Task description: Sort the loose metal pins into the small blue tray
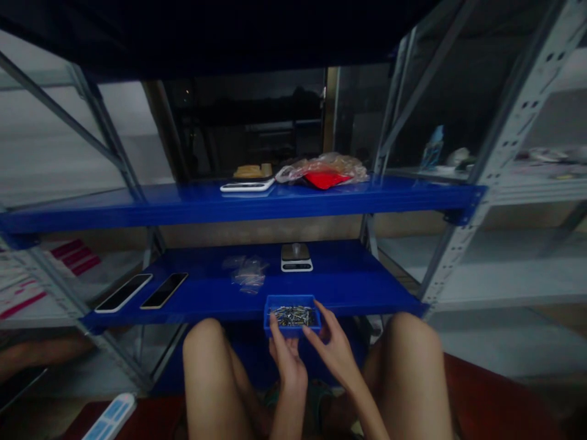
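A small blue plastic bin (266, 330) with many thin metal pieces (296, 316), perhaps screws or pins, is held in front of the lower shelf's edge. My left hand (288, 360) supports it from below, with the thumb over the near left rim. My right hand (334, 345) grips the right side, fingers along the right wall and thumb at the near edge. Just beyond, on the lower shelf, stands a small digital scale (297, 266) bearing a little clear cup (297, 249). Left of the scale lie clear plastic bags (250, 274).
Two phones (123, 293) lie at the left of the blue lower shelf (211, 299). The upper shelf (183, 205) holds a white scale (247, 185) and plastic bags with a red piece (326, 178). Metal uprights (477, 220) flank both sides. Another person's arm (46, 353) shows at far left.
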Available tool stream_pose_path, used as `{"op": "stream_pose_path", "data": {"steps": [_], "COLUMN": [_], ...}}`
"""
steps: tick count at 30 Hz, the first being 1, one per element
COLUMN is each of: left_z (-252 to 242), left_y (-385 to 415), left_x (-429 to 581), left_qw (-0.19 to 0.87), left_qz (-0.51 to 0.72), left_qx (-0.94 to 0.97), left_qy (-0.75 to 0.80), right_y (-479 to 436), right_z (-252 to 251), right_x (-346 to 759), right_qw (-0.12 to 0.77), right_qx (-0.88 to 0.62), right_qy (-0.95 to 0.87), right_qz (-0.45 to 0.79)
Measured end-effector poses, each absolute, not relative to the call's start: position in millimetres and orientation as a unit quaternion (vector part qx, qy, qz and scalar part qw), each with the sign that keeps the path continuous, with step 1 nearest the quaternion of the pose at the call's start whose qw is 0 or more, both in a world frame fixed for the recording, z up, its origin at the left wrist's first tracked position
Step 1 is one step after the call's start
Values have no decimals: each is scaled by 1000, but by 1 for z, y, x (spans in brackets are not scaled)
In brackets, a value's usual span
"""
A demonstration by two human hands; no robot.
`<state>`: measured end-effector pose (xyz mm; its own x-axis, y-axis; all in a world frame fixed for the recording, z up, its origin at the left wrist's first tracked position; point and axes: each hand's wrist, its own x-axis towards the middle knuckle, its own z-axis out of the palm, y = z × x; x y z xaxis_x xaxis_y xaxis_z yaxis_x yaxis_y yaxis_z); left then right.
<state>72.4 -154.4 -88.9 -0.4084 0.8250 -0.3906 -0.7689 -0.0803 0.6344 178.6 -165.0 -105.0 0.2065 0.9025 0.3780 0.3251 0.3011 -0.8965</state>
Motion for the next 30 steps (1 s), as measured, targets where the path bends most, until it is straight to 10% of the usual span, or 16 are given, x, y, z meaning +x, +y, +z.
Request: {"op": "stream_pose_path", "data": {"steps": [16,30], "left_z": [-94,-105], "left_y": [-89,-85], "left_x": [24,10], "left_qw": [289,268], "left_qz": [589,597], "left_qx": [431,490], "left_qy": [619,576], "right_y": [-91,-107], "right_z": [-128,-121], "right_x": [195,190], "right_qw": [533,507], "right_qx": [-550,-573], "right_qy": [-627,-636], "right_qz": [143,101]}}
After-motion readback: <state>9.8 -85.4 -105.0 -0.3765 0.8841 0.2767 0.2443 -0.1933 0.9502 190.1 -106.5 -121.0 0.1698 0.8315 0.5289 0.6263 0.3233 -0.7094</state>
